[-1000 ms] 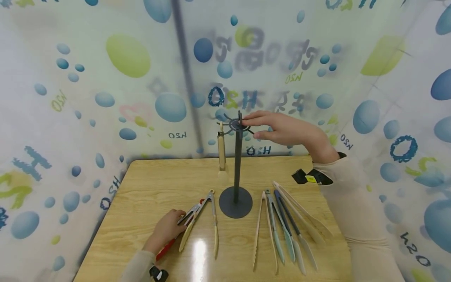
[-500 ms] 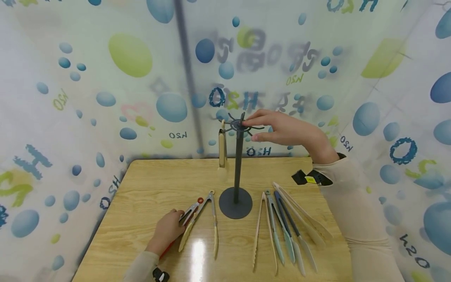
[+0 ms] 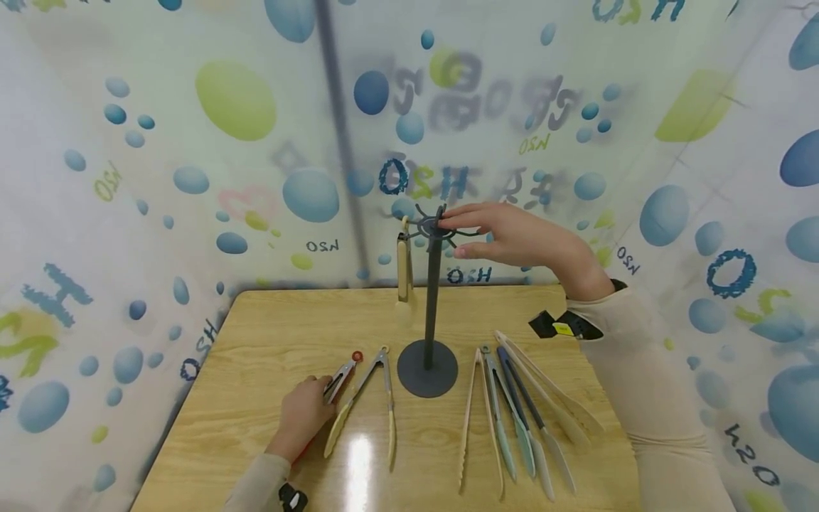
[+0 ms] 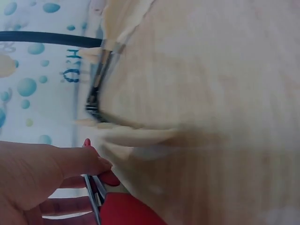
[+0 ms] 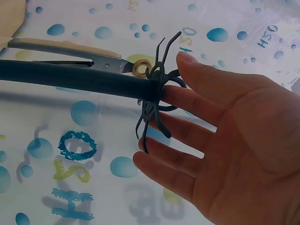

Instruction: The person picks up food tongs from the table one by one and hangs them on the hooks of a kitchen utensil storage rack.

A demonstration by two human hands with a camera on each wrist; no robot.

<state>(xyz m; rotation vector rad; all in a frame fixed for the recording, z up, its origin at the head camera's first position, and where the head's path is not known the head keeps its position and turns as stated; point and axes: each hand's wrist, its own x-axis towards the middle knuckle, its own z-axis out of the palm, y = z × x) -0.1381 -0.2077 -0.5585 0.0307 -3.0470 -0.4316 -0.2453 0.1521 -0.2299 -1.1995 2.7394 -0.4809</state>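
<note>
In the head view my left hand [image 3: 301, 416] grips a pair of red-handled metal tongs [image 3: 341, 375] low over the left side of the table, their red end ring pointing away from me. The left wrist view shows the fingers and thumb around the red tongs [image 4: 129, 208]. My right hand [image 3: 521, 235] is at the top of a dark upright stand [image 3: 432, 299], fingers stretched out. In the right wrist view those fingertips reach in among the curved hooks [image 5: 154, 93]. Cream tongs [image 3: 403, 274] hang by their ring from one hook.
Spread cream tongs [image 3: 389, 405] lie beside the left hand. Right of the stand's round base [image 3: 427, 380] lie several more: pinkish tongs [image 3: 469, 419], mint tongs [image 3: 502, 430], navy-handled tongs [image 3: 531, 402] and beige tongs [image 3: 563, 409]. A patterned curtain [image 3: 307, 128] stands behind the table.
The stand's hook ring has turned slightly under my right hand, shifting the hanging tongs a little. My left hand has drawn the red tongs slightly left, away from the spread cream tongs.
</note>
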